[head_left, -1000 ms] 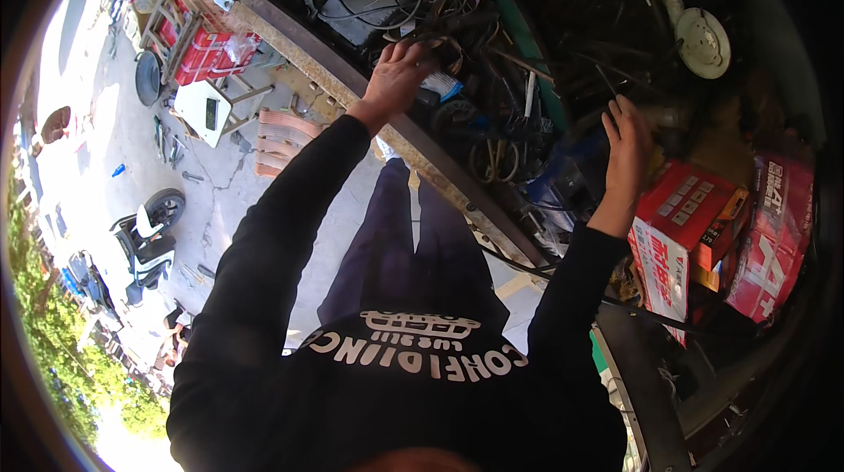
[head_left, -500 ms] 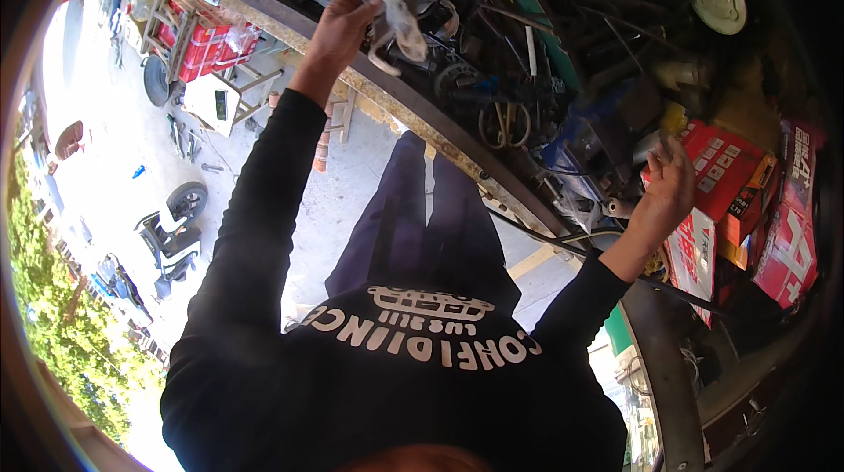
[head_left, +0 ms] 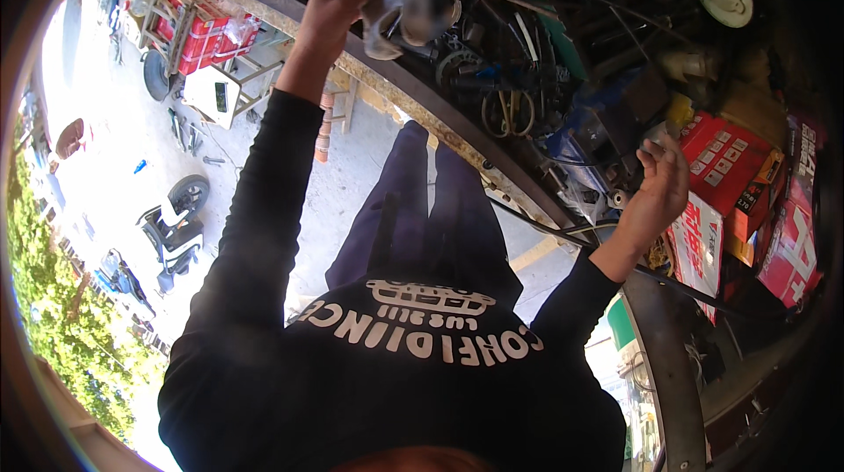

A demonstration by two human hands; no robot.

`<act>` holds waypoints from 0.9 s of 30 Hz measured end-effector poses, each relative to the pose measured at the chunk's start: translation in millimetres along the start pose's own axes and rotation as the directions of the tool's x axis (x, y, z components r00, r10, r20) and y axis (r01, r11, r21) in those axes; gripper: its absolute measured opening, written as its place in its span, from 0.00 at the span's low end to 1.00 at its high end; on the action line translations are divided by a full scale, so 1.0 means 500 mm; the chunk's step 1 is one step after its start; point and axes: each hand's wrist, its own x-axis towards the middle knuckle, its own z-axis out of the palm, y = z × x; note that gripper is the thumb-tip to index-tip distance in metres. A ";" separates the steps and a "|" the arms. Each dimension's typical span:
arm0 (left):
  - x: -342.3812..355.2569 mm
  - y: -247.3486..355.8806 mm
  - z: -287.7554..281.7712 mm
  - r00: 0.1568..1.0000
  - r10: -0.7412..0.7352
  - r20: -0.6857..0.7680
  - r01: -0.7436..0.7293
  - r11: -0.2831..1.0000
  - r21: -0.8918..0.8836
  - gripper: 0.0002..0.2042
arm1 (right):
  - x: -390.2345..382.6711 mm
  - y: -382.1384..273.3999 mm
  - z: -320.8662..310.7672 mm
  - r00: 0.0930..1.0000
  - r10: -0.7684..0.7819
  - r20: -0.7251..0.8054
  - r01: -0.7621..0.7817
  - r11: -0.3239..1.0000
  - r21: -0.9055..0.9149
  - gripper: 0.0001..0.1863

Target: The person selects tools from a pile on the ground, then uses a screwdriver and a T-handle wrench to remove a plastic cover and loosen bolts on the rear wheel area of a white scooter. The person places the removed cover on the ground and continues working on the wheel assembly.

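Note:
Over the bench at the far left, my left hand (head_left: pixel 330 10) pinches a dirty whitish-grey work glove (head_left: pixel 384 10) with a blue cuff. The glove hangs limp, its fingers blurred over the clutter. My right hand (head_left: pixel 661 186) is raised at the right beside a red cardboard box (head_left: pixel 721 151). Its fingers are loosely curled and a little apart, with nothing visible in them. A small pale thing lies just beyond its fingertips; I cannot tell what it is.
A metal-edged bench (head_left: pixel 457 142) holds tools, cables and scissors (head_left: pixel 507 113). More red boxes (head_left: pixel 791 217) stand at the right. On the floor at left are a white and black wheeled item (head_left: pixel 171 235), a red crate (head_left: pixel 207 32) and a wooden stool (head_left: pixel 255 85).
My left hand has moved slightly up and left with the glove, which has swung and changed shape. My right hand has shifted slightly down and left beside the red box.

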 end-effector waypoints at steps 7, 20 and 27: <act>-0.030 -0.016 0.137 0.969 -0.099 0.226 0.130 0.984 -0.126 0.20 | -0.040 0.035 0.068 0.991 0.028 0.131 -0.022 0.999 -0.041 0.14; -0.150 -0.132 -0.026 0.956 -0.258 -0.139 0.247 0.964 -0.095 0.19 | -0.100 0.177 0.293 0.799 -0.065 0.597 0.238 0.947 -0.216 0.14; -0.255 -0.216 -0.051 0.905 -0.396 -0.156 0.390 0.918 -0.068 0.17 | -0.049 0.189 0.477 0.633 -0.389 0.670 0.713 0.629 -0.308 0.24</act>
